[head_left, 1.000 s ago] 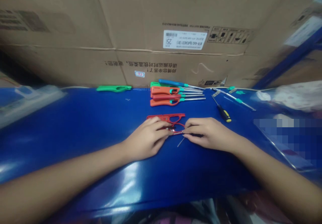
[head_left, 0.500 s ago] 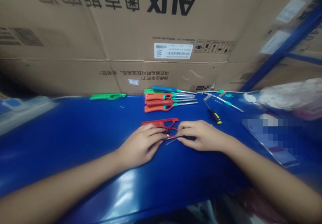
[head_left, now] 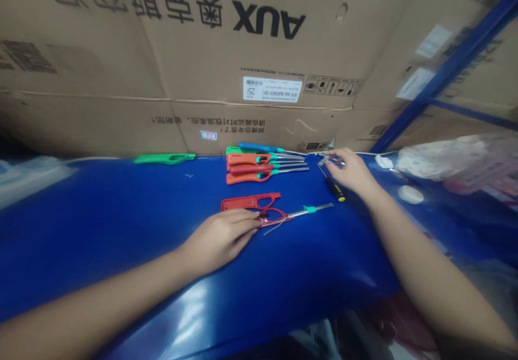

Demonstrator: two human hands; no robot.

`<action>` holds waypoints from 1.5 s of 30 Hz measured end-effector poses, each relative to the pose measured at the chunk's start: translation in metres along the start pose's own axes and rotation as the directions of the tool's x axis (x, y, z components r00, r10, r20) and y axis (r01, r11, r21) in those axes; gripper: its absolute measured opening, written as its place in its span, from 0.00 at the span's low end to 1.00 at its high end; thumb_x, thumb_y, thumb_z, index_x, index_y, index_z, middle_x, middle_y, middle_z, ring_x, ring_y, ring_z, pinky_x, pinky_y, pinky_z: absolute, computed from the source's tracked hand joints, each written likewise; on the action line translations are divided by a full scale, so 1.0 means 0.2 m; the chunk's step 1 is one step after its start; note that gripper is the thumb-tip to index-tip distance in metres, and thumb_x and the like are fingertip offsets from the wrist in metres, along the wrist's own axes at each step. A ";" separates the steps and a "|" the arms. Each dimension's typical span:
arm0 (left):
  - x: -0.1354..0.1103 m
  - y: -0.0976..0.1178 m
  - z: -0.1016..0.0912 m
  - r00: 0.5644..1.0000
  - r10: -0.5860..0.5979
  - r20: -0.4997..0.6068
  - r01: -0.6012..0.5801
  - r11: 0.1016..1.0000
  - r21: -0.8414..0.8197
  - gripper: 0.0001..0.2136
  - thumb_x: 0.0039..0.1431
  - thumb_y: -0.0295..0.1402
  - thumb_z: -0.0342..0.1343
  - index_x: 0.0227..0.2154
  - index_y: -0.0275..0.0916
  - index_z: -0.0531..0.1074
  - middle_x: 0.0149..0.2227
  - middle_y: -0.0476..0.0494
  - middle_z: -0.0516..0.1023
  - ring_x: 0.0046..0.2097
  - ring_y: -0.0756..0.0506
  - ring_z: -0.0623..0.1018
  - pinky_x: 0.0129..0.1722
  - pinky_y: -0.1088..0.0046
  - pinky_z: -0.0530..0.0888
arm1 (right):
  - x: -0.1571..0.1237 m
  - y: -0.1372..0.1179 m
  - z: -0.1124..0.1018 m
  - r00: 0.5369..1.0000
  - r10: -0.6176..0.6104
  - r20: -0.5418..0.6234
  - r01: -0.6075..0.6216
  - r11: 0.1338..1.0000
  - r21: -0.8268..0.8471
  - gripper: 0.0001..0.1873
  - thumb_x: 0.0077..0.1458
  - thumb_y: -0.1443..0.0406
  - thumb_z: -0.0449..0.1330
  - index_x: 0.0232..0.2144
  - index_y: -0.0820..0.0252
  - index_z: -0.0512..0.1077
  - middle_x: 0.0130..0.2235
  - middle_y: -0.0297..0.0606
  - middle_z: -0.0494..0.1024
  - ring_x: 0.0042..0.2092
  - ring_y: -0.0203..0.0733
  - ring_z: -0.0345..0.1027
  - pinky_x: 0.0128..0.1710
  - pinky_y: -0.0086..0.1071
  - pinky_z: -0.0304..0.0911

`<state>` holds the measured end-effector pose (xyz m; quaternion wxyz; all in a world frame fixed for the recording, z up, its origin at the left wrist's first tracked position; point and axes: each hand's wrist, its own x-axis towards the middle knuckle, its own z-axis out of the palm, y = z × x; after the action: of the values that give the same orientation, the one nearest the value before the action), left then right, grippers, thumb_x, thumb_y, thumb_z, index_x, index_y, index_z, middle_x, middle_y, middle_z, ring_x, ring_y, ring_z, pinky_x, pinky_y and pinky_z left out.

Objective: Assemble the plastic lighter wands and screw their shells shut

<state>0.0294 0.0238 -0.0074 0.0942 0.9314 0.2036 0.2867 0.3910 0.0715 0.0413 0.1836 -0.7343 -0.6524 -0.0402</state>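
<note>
My left hand (head_left: 226, 233) lies with its fingers closed on a red lighter shell half (head_left: 283, 214); the part under the fingers is hidden. A metal tube with a teal collar (head_left: 309, 209) extends right from this shell, and a thin pale wire (head_left: 274, 227) sticks out below it. Just behind lies another red shell half (head_left: 238, 202) with a trigger loop. At the back right, my right hand (head_left: 348, 170) reaches over small metal parts (head_left: 322, 161), thumb and index finger apart. A screwdriver with a black and yellow handle (head_left: 336, 191) lies beside it.
Several long-necked lighters (head_left: 246, 168) are stacked at the back, near a green shell piece (head_left: 164, 158). A large cardboard box (head_left: 194, 74) stands behind the blue table (head_left: 121, 230). Right are a white round object (head_left: 410, 194) and patterned cloth (head_left: 429, 157); plastic bags (head_left: 32, 179) lie left.
My right hand has left the red shell and moved back and right to the small metal parts, uncovering the tube. The left hand stays on the shell. The view has shifted slightly.
</note>
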 end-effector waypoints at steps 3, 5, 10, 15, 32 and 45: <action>0.00 0.00 -0.01 0.999 0.024 0.034 -0.025 0.999 0.027 0.12 0.70 0.30 0.50 0.49 0.39 0.76 0.48 0.41 0.82 0.48 0.42 0.83 0.49 0.62 0.80 | 0.12 0.18 0.01 0.982 0.182 0.053 -0.175 0.978 -0.116 0.22 0.56 0.67 0.59 0.53 0.68 0.74 0.51 0.57 0.73 0.53 0.58 0.71 0.54 0.45 0.65; 0.00 -0.01 -0.01 0.998 0.033 0.044 -0.035 0.999 0.035 0.12 0.70 0.30 0.49 0.50 0.40 0.75 0.48 0.40 0.82 0.49 0.42 0.83 0.49 0.62 0.80 | 0.19 0.28 0.02 0.957 0.281 0.074 -0.263 0.946 -0.187 0.24 0.53 0.69 0.62 0.54 0.67 0.73 0.52 0.58 0.72 0.54 0.62 0.70 0.53 0.47 0.66; -0.01 -0.02 -0.01 0.998 0.047 0.036 -0.047 0.999 0.006 0.12 0.70 0.30 0.49 0.50 0.40 0.75 0.48 0.41 0.82 0.48 0.43 0.83 0.48 0.65 0.80 | 0.29 0.47 0.02 0.907 0.402 0.125 -0.352 0.887 -0.298 0.19 0.64 0.60 0.60 0.55 0.60 0.70 0.56 0.47 0.72 0.52 0.48 0.71 0.51 0.46 0.70; -0.01 -0.03 0.00 0.999 0.002 0.036 -0.002 1.000 -0.013 0.13 0.69 0.29 0.50 0.51 0.40 0.75 0.50 0.42 0.82 0.50 0.43 0.82 0.51 0.62 0.80 | 0.32 0.51 0.02 0.900 0.393 0.187 -0.321 0.890 -0.323 0.19 0.64 0.59 0.61 0.54 0.60 0.70 0.55 0.44 0.73 0.51 0.46 0.72 0.49 0.44 0.71; -0.01 -0.03 0.00 1.000 0.003 0.022 -0.003 1.000 -0.002 0.13 0.69 0.30 0.50 0.51 0.40 0.75 0.50 0.42 0.82 0.50 0.43 0.81 0.51 0.64 0.80 | 0.06 -0.12 -0.14 0.935 -0.231 0.269 0.227 0.973 0.050 0.05 0.56 0.67 0.61 0.35 0.58 0.76 0.43 0.40 0.78 0.40 0.40 0.73 0.42 0.31 0.67; -0.01 -0.03 -0.01 0.999 0.000 0.037 0.001 1.000 -0.016 0.13 0.69 0.29 0.51 0.52 0.41 0.74 0.52 0.43 0.81 0.52 0.43 0.81 0.52 0.63 0.79 | -0.19 -0.36 0.05 0.890 -0.373 0.263 0.290 0.907 0.305 0.06 0.61 0.69 0.57 0.40 0.59 0.71 0.34 0.36 0.78 0.32 0.37 0.70 0.34 0.30 0.62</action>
<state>0.0258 0.0287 -0.0086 0.1055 0.9357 0.1996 0.2711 0.3144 0.0449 0.0360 0.1613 -0.5778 -0.7892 0.1317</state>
